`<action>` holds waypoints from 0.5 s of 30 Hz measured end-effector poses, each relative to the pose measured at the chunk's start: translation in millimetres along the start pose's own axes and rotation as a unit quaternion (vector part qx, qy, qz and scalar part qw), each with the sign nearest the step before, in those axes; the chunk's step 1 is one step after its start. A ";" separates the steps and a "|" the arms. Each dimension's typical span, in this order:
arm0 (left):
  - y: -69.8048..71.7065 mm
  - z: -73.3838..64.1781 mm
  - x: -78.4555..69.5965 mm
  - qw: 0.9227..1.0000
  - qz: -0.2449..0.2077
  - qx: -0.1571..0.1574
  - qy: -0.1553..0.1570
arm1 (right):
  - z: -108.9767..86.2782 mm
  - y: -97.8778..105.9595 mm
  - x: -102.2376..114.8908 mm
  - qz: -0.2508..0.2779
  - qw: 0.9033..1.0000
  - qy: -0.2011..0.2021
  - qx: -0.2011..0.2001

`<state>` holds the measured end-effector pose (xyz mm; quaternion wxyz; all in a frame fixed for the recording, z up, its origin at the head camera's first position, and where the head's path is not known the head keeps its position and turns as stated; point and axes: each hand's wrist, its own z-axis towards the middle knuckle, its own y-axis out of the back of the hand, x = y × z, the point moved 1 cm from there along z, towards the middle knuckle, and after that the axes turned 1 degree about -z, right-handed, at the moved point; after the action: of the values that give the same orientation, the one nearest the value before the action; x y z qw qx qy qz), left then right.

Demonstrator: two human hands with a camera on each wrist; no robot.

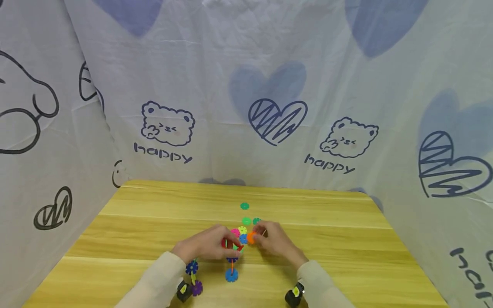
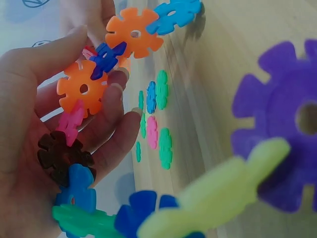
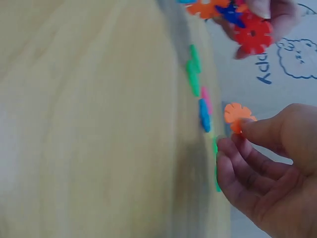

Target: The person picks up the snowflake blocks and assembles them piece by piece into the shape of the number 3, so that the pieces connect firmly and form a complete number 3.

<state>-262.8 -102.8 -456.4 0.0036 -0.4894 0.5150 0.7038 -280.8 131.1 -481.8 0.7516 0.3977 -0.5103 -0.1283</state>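
My left hand point(image 1: 209, 244) grips a chain of interlocking snowflake discs. In the left wrist view its links include an orange disc point(image 2: 81, 89), a brown disc point(image 2: 64, 156) and a purple disc point(image 2: 277, 99). One end hangs by the left wrist; another strand, with a blue disc point(image 1: 231, 275) at its tip, hangs below the fingers. A red disc point(image 3: 253, 34) shows at the left fingertips in the right wrist view. Between thumb and fingertips, my right hand point(image 1: 275, 241) pinches a single orange disc point(image 3: 237, 114), apart from the chain.
Several loose discs lie on the wooden table point(image 1: 161, 205) beyond and between the hands, among them a green disc point(image 1: 244, 206), a yellow disc point(image 1: 242, 230) and a pink disc point(image 1: 235, 232). A printed white cloth point(image 1: 219, 141) encloses the table's back and sides.
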 end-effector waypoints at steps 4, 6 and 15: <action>-0.4 0.1 -0.8 1.000 -0.006 -0.003 0.000 | -1.3 8.3 6.6 0.045 0.999 -0.015 -0.004; -0.3 -0.1 -1.2 1.000 -0.011 -0.004 0.002 | -2.4 11.5 10.9 0.077 0.997 -0.028 0.002; -0.4 -0.4 -0.9 0.999 -0.026 0.016 0.018 | -8.2 14.8 29.2 0.115 0.993 -0.015 0.026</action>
<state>-261.8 -102.5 -456.1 0.0204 -0.5147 0.5133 0.6864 -263.8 127.0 -452.9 0.7431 0.3538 -0.5670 -0.0339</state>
